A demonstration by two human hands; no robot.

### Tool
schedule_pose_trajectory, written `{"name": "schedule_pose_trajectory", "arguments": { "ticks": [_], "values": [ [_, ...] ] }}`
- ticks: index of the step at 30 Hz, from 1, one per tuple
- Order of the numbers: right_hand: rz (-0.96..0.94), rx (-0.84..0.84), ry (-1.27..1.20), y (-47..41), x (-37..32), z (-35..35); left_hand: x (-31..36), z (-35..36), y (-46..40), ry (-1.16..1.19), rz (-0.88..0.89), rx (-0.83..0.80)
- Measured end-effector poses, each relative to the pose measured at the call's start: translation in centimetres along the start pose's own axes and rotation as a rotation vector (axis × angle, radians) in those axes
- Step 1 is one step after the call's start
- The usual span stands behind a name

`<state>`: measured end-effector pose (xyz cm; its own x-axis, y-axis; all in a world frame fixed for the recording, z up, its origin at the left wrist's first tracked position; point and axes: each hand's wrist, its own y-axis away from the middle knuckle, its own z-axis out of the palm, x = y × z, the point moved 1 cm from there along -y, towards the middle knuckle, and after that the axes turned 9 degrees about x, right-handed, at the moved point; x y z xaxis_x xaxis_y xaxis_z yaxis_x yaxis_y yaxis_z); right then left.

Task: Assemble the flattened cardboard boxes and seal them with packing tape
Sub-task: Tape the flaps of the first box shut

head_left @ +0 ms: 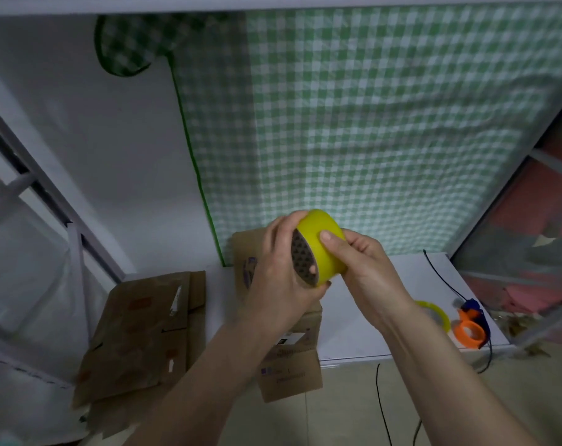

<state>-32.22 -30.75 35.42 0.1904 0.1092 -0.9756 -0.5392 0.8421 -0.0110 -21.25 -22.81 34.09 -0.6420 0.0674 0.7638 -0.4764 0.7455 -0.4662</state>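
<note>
Hands are holding a yellow tape roll [318, 246] in the air: left hand [281, 272] curling round its near rim, right hand [356, 255] gripping the band, thumb on top. Its cardboard core is facing lower left, axis tilting. Below, an assembled cardboard box [289, 365] is sitting on the white table [369, 317], flattened boxes [144, 333] lying left.

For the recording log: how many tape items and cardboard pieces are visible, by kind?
Yellow tape rolls: 2, one held in both hands, one on the white surface
Orange tape dispenser: 1
Cardboard boxes: 2, flattened and under the hands
Total: 5
</note>
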Motion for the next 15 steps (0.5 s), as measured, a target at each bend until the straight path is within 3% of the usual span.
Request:
{"name": "schedule_pose_trajectory", "arguments": {
  "ticks": [5, 9, 15],
  "values": [
    [0.0, 0.076, -0.008, 0.1, -0.1, 0.6, -0.5, 0.2, 0.0, -0.018, 0.079, 0.048],
    [0.032, -0.051, -0.037, 0.2, 0.1, -0.2, -0.7, 0.0, 0.1, 0.09, -0.044, 0.005],
    [0.065, -0.195, -0.087, 0.4, -0.2, -0.9, -1.2, -0.1, 0.0, 0.201, -0.087, -0.063]
  ]
}}
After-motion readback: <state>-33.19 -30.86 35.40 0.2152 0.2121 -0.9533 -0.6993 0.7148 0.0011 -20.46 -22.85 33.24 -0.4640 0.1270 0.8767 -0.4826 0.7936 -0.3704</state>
